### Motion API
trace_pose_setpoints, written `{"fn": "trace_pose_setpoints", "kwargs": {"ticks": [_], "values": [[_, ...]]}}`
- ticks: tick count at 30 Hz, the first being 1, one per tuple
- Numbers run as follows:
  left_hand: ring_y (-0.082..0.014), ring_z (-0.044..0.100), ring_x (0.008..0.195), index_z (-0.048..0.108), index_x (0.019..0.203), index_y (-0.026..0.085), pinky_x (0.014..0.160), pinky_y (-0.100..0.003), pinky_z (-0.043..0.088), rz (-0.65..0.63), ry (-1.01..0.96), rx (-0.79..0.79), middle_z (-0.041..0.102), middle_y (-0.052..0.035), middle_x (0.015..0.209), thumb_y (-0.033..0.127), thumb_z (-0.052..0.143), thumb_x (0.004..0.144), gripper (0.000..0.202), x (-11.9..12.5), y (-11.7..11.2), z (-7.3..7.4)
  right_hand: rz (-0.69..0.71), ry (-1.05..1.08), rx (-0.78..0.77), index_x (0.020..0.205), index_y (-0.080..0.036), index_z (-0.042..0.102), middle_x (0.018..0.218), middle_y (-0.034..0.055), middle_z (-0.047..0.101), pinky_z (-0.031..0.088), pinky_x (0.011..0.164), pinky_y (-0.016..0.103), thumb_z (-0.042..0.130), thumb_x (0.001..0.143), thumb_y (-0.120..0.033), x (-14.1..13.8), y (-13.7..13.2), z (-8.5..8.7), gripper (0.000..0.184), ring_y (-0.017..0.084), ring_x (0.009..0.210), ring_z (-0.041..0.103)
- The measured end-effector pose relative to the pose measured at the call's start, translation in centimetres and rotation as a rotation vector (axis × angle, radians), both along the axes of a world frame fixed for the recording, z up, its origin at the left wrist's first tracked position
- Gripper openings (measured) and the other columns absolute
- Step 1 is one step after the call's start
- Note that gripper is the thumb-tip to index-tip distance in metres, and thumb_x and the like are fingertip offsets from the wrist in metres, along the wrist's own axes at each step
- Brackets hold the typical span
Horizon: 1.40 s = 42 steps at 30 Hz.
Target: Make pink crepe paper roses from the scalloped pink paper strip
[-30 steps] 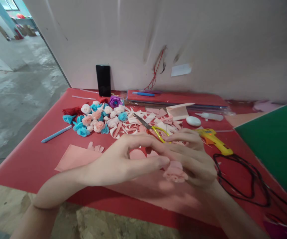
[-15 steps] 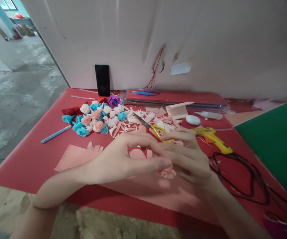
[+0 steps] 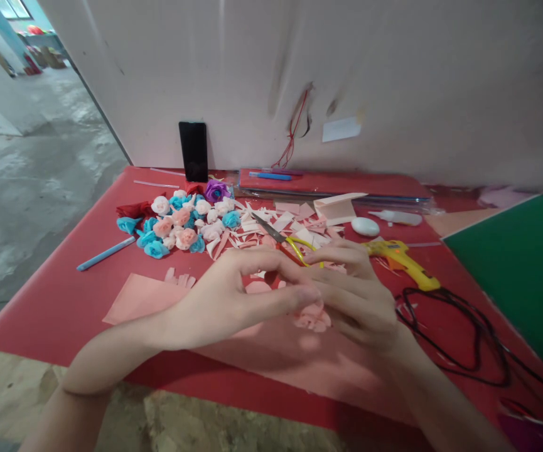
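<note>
Rose (image 3: 312, 317): pink paper, low over pink sheet (image 3: 149, 298) at table (image 3: 54, 301) front. Left hand (image 3: 233, 301): thumb and forefinger pinching it. Right hand (image 3: 360, 301): fingers curled round it, apparently gripping; contact partly hidden. Step: shaping petals. Further shaping calls for light pressure. Scissors (image 3: 283, 242) lie beyond.

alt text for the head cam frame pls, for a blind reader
Two bare hands meet over a red table: the left hand and right hand together pinch a small pink paper rose. Behind them lie a pile of paper flowers, scissors among paper scraps and a yellow glue gun; a green sheet lies at right.
</note>
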<state>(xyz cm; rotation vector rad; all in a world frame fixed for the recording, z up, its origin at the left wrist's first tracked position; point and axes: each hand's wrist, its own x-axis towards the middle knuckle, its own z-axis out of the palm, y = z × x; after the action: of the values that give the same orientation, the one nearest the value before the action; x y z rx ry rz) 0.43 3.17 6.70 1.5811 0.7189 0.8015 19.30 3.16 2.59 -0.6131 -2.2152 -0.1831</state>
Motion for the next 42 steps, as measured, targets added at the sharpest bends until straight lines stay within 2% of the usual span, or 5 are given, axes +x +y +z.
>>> {"fn": "trace_pose_setpoints", "kwargs": {"ticks": [8, 15, 22, 29, 42], "values": [[-0.0121, 0.061, 0.080, 0.066, 0.079, 0.015, 0.077, -0.025, 0.049, 0.119, -0.019, 0.366, 0.068, -0.0020, 0.078, 0.010, 0.059, 0.080, 0.008, 0.4, 1.0, -1.1, -0.031, 0.405, -0.596, 0.086, -0.029, 0.064, 0.083, -0.0003, 0.063, 0.048, 0.060, 0.027, 0.042, 0.092, -0.023, -0.8, -1.5, -0.1, 0.024, 0.015, 0.077, 0.060], [-0.0110, 0.060, 0.069, 0.069, 0.071, 0.015, 0.070, -0.027, 0.049, 0.233, -0.064, 0.598, 0.067, -0.0021, 0.072, 0.014, 0.068, 0.075, 0.004, 0.9, 1.1, -1.9, -0.053, 0.453, -0.677, 0.085, -0.034, 0.069, 0.066, -0.0035, 0.058, 0.047, 0.055, 0.023, 0.050, 0.088, -0.019, -1.0, -1.8, 0.3, 0.024, 0.011, 0.061, 0.056], [-0.0076, 0.058, 0.065, 0.071, 0.066, 0.016, 0.064, -0.019, 0.050, 0.201, -0.137, 0.379, 0.062, 0.0012, 0.065, 0.009, 0.070, 0.071, 0.008, 1.2, 1.0, -2.1, -0.112, 0.426, -0.753, 0.073, -0.029, 0.071, 0.055, -0.0024, 0.050, 0.043, 0.048, 0.024, 0.052, 0.085, -0.043, -1.2, -1.8, 0.8, 0.026, 0.012, 0.051, 0.050], [-0.0076, 0.057, 0.060, 0.072, 0.068, 0.018, 0.056, -0.021, 0.050, 0.173, -0.251, 0.145, 0.063, 0.0007, 0.071, 0.011, 0.071, 0.069, 0.007, 1.3, 0.9, -2.8, 0.005, 0.456, -0.941, 0.081, -0.029, 0.073, 0.066, -0.0007, 0.065, 0.048, 0.053, 0.025, 0.053, 0.086, -0.037, -1.0, -1.8, 0.6, 0.022, 0.012, 0.055, 0.057], [-0.0100, 0.053, 0.065, 0.068, 0.064, 0.020, 0.064, -0.026, 0.044, 0.320, -0.255, 0.417, 0.061, 0.0021, 0.064, 0.010, 0.073, 0.066, 0.011, 1.6, 1.2, -4.0, -0.173, 0.438, -0.618, 0.091, -0.032, 0.068, 0.084, -0.0007, 0.068, 0.053, 0.053, 0.021, 0.055, 0.083, -0.015, -2.2, -3.0, 0.8, 0.023, 0.014, 0.079, 0.065]]}}
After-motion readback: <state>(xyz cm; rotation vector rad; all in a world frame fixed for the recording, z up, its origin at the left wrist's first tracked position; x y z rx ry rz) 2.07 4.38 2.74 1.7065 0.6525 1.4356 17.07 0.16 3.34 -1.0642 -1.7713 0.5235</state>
